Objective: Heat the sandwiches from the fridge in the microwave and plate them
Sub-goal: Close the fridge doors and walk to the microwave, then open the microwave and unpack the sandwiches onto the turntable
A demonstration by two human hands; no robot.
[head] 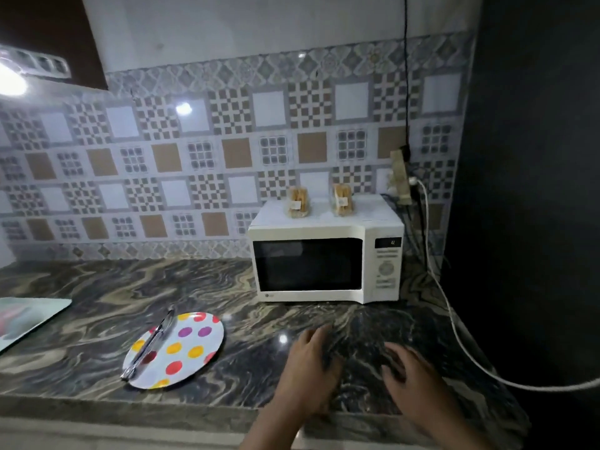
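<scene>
2 wrapped sandwiches (298, 203) sit atop microwave (328, 263), door shut, plate (191, 345) w/ tongs (151, 344) waiting; heating & plating prob. still left. Left hand (310, 368), right hand (414, 375) both empty, fingers relaxed.

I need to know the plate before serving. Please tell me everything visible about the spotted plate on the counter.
The spotted plate is round and white with coloured dots in red, yellow, orange and purple, and looks like smooth plastic or melamine. It lies flat on the marbled counter, left of the microwave and in front of it. It holds no food. Metal tongs lie across its left side. Neither hand touches it.
</scene>
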